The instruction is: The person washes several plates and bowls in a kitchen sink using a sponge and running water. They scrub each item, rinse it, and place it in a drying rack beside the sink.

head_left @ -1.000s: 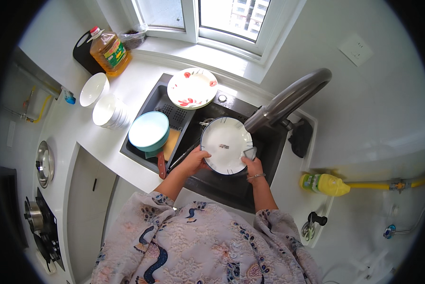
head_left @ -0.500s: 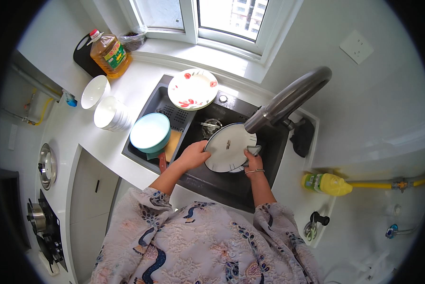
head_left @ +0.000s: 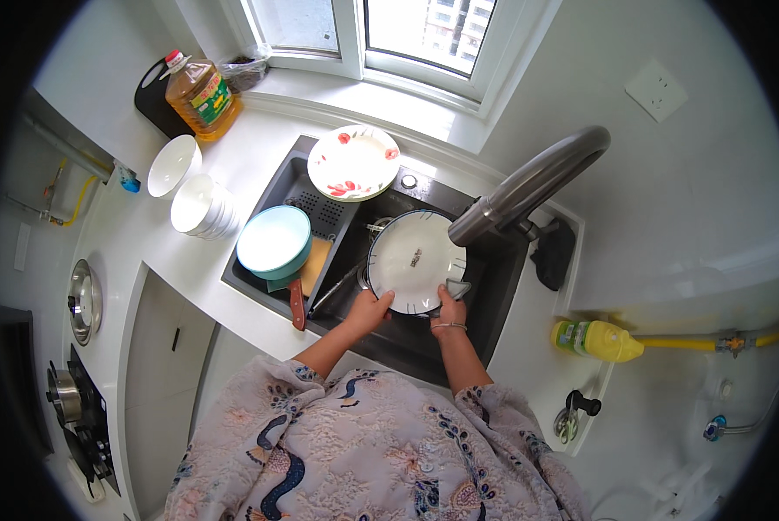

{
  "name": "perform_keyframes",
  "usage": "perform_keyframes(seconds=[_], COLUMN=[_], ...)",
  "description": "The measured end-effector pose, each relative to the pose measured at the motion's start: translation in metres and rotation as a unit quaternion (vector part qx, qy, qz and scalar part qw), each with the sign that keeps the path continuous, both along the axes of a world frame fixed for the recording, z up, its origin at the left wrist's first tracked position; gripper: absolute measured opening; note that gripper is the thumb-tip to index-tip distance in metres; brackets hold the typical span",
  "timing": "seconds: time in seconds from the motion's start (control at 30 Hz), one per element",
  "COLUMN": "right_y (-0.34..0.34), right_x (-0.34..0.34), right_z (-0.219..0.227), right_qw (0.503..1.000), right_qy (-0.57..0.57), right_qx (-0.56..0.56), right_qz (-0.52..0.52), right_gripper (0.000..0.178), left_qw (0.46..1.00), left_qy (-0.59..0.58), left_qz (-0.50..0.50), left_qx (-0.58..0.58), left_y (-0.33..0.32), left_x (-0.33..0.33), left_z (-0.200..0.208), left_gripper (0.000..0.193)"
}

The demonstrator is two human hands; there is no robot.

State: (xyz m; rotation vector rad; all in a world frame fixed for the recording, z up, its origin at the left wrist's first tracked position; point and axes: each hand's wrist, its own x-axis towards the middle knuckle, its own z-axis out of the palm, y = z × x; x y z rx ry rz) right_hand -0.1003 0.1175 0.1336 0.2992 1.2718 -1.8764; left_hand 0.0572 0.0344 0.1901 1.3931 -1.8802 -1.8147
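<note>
My left hand (head_left: pixel 370 314) is closed on the near-left edge of a white plate (head_left: pixel 417 259), thumb on top, fingers mostly hidden below. My right hand (head_left: pixel 448 314) is closed on its near-right edge, with a grey pad (head_left: pixel 458 287) beside the thumb; whether the pad is cloth or sponge, I cannot tell. Gripped from both sides, the plate seems steady, face up over the right basin of a dark sink (head_left: pixel 490 300), where drips would probably fall inside. The tap (head_left: pixel 502 204) arches in from the sink's far-right corner, its spout near the plate's right edge; I cannot make out running water.

A floral plate (head_left: pixel 355 163) rests at the sink's far edge, around the middle, perhaps to leave the basin free. In the left basin a teal bowl (head_left: pixel 275 243) sits near the left edge, beside a red-handled knife (head_left: pixel 297 304) reaching over the near edge. Left of the sink, white bowls (head_left: pixel 200 206) are nested on the counter (head_left: pixel 181 271), likely to save room
</note>
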Motion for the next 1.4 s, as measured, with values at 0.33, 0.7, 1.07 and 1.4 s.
perform_keyframes(seconds=[0.33, 0.7, 1.07, 1.4], right_y=[0.0, 0.003, 0.013, 0.017], right_x=[-0.032, -0.034, -0.032, -0.03], right_z=[-0.02, 0.011, 0.04, 0.023], right_qw=[0.98, 0.984, 0.986, 0.988], right_qy=[0.163, 0.135, 0.108, 0.106], right_qx=[0.038, -0.03, -0.087, -0.055], right_qz=[0.103, 0.111, 0.095, 0.094], right_gripper=[0.028, 0.036, 0.036, 0.035], left_qw=[0.993, 0.954, 0.955, 0.961], left_qy=[0.051, 0.07, 0.089, 0.149], left_qz=[0.011, 0.044, 0.114, 0.231], left_qx=[-0.109, -0.287, -0.26, -0.037], left_y=[-0.016, -0.007, -0.013, -0.044], left_x=[0.018, 0.029, 0.041, 0.023], left_z=[-0.004, -0.01, -0.014, 0.014], left_gripper=[0.028, 0.021, 0.025, 0.028])
